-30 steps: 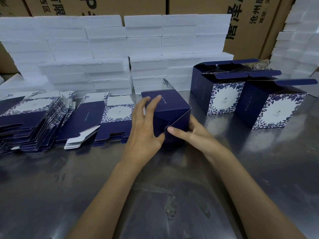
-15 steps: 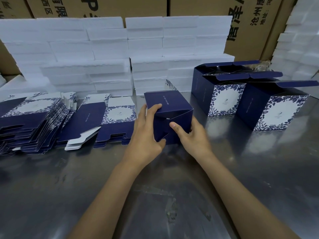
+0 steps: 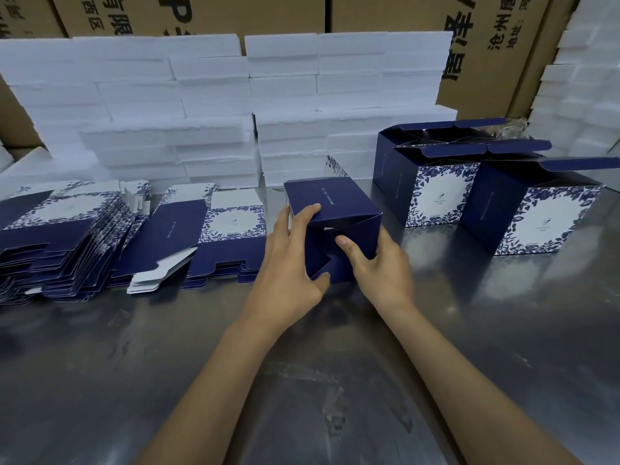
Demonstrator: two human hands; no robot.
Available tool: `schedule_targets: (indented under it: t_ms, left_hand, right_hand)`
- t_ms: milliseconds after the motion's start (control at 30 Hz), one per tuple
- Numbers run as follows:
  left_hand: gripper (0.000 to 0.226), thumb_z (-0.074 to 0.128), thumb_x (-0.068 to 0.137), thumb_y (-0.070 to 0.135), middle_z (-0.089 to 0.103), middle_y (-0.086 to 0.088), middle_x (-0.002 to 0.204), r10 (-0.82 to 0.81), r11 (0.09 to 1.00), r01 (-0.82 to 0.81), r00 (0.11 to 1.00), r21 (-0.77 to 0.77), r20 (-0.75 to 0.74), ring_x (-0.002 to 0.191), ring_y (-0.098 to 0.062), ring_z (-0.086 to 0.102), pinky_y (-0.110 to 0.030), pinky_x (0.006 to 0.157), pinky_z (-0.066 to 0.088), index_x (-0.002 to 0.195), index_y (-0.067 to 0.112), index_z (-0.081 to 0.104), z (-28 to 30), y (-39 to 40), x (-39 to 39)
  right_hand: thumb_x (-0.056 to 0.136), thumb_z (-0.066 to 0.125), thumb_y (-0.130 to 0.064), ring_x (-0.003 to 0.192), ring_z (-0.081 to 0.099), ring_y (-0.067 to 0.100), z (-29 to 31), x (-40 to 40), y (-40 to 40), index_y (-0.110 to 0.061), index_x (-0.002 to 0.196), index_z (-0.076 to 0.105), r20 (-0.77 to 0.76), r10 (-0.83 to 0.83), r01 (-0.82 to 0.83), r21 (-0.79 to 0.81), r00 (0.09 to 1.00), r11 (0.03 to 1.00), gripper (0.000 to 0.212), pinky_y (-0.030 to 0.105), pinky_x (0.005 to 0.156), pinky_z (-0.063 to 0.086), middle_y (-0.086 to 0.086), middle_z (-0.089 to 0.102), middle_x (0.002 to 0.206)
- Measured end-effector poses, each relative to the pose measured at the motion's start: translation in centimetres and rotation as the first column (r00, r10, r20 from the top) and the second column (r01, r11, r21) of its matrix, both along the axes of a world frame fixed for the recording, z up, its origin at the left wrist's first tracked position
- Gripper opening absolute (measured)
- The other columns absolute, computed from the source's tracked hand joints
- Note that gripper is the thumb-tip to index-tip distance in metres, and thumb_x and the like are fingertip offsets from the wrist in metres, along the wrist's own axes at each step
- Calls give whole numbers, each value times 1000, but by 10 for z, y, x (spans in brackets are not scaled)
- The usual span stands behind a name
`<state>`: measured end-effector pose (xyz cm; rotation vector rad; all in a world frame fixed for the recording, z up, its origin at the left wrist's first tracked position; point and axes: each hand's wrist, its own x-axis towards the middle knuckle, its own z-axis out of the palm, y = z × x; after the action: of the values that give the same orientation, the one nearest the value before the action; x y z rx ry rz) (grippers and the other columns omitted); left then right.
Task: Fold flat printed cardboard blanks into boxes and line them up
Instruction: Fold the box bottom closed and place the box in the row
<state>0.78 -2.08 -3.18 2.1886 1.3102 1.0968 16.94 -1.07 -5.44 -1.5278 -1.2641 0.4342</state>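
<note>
Left hand and right hand fingers curled, gripping 1 navy printed cardboard box; its far side hidden. 3 finished navy floral boxes, rearmost mostly hidden.

The worktop is scuffed, shiny metal, the boxes matt printed cardboard, and the white blocks behind them rough foam.

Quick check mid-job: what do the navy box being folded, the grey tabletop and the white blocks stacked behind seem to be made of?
Navy box being folded: thin printed cardboard, matte; it creases sharply and the flat blanks show white backs. Grey tabletop: probably stainless steel, given its dull, smeared reflections. White stacked blocks: likely foam, with rough, crumbly edges, though this is uncertain.
</note>
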Motion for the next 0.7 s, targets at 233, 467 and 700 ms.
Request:
schedule_targets:
  t_ms: [233,467,700]
  left_hand:
    - [94,74,82,17,2,14,164,-4,1000,4,1000,14,0,150,-1,4,-23,99,27,144,56,15,0,0,1]
    - [94,74,82,19,2,15,164,11,1000,-11,1000,25,-9,150,-5,7,-23,97,28,144,56,14,0,0,1]
    - [98,74,83,22,4,16,164,7,999,-7,1000,45,4,151,-7,8,-27,97,32,146,60,9,-3,1,1]
  right_hand:
    - [91,68,-53,98,68,19,-1,1,1,-30,120,64,8,-33,32,5,999,999,37,38,82,56,-10,74,100]
    - [91,66,-55,99,68,22,-1,0,2,-29,119,63,42,-62,61,6,997,998,38,37,79,54,-9,74,100]
    - [91,68,-53,101,68,15,0,3,1,-27,122,62,14,20,-20,-5,1000,1000,41,39,86,56,-11,73,105]
